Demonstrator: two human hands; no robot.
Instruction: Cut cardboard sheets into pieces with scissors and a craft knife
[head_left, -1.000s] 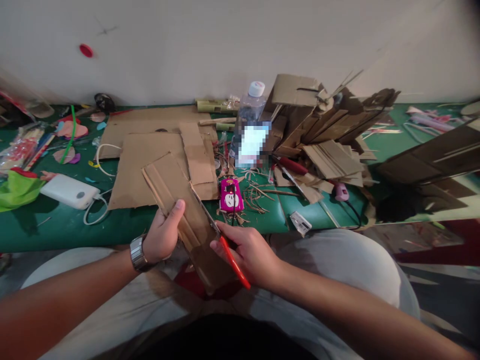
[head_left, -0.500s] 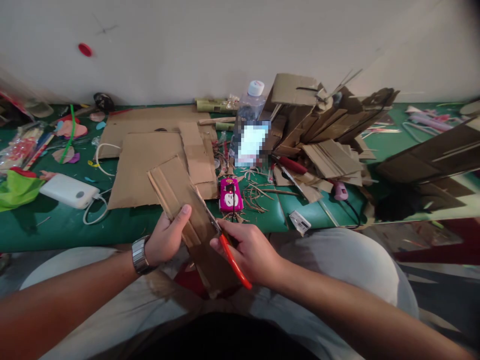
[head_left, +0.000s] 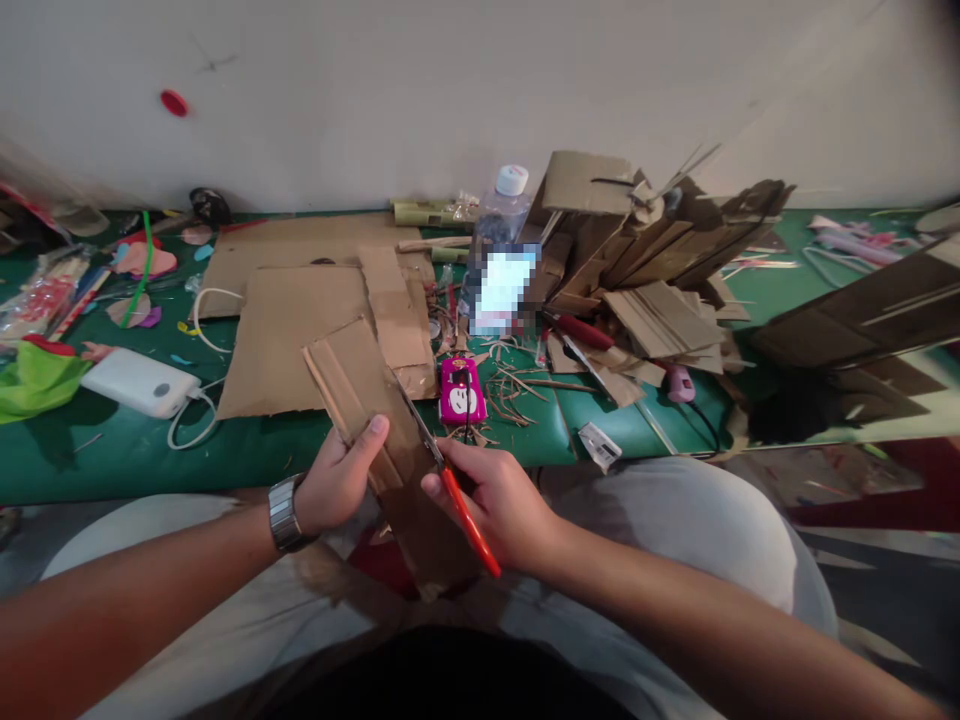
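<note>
A long strip of brown cardboard [head_left: 352, 375] slants over my lap, its far end above the green table edge. My left hand [head_left: 346, 475] grips its left side, thumb on top and fingers hidden beneath. In my right hand [head_left: 499, 495] is a pair of scissors [head_left: 466, 520] with orange-red handles. The blades lie along the right edge of the strip and point away from me. How far apart the blades are, I cannot tell.
Flat cardboard sheets [head_left: 292, 340] lie behind the strip. Beyond my right hand are a pink device [head_left: 462, 392], thin cardboard shavings, a lit phone [head_left: 504, 288] against a bottle [head_left: 511, 182], and a cardboard pile [head_left: 664, 325]. A white power bank [head_left: 139, 383] sits at left.
The cardboard strip and my left hand have shifted slightly right and down. The scissors stay at the strip's right edge, with my right hand almost still.
</note>
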